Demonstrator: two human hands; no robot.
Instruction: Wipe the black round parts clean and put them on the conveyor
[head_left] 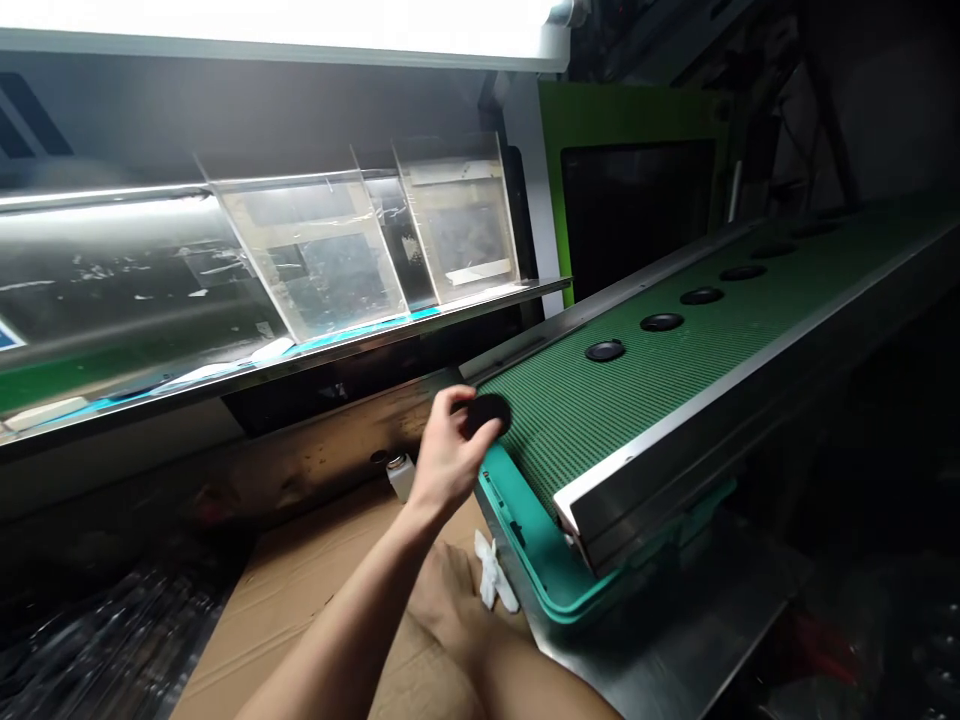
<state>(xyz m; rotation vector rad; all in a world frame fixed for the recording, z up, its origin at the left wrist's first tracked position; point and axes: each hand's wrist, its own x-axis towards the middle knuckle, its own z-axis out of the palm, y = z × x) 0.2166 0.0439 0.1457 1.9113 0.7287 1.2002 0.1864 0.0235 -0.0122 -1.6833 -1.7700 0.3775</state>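
My left hand point(450, 450) grips a flat round black disc point(487, 415) by its edge, just above the near end of a green mesh conveyor belt point(600, 420). Several similar black discs sit in a single spaced row along the belt, the closest point(604, 350) a little beyond my fingers. A stainless steel rail point(720, 420) runs along the belt's right side. My right hand point(442, 600) is low in the view, blurred and partly cut off, next to a white cloth or glove point(491, 572) lying on brown cardboard point(300, 590). Its fingers are hidden.
A teal guard point(525, 540) wraps the belt's near end. A small white bottle point(400, 476) stands behind the cardboard. Clear plastic bins point(315, 255) stand on a shelf at upper left, under a bright light. A green machine panel point(630, 130) rises behind the belt.
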